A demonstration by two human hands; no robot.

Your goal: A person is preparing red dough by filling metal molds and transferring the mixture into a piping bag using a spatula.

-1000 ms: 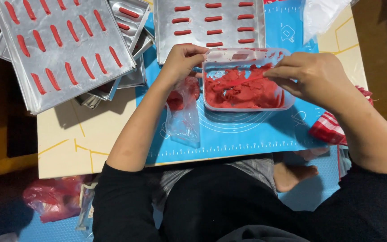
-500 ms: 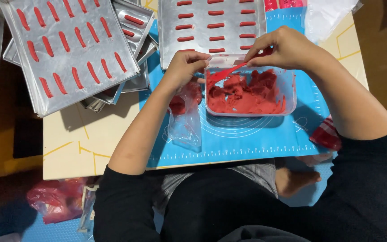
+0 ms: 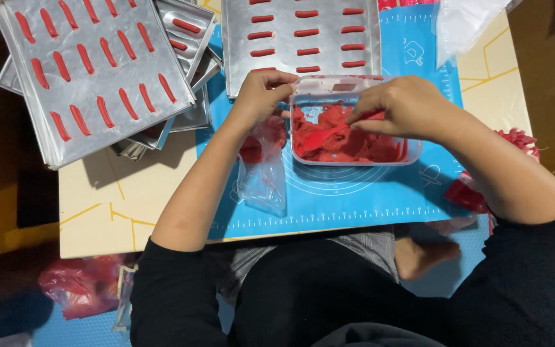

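Note:
A clear plastic container [image 3: 412,153] of red dough [image 3: 361,144] sits on a blue silicone mat [image 3: 354,193]. My right hand [image 3: 399,106] holds a red spatula [image 3: 322,136] with its blade down in the dough. My left hand [image 3: 261,93] grips the container's left rim and also holds a clear piping bag [image 3: 261,173] that has red dough in it and lies beside the container.
A metal tray [image 3: 239,38] with rows of red dough strips lies behind the container. A stack of similar trays [image 3: 91,77] stands at the left. A clear plastic bag [image 3: 467,26] lies at the back right, red bags [image 3: 476,193] at the right edge.
My right hand has come down from above the far rim and pushed the spatula into the dough, blade pointing left. The left hand keeps its hold.

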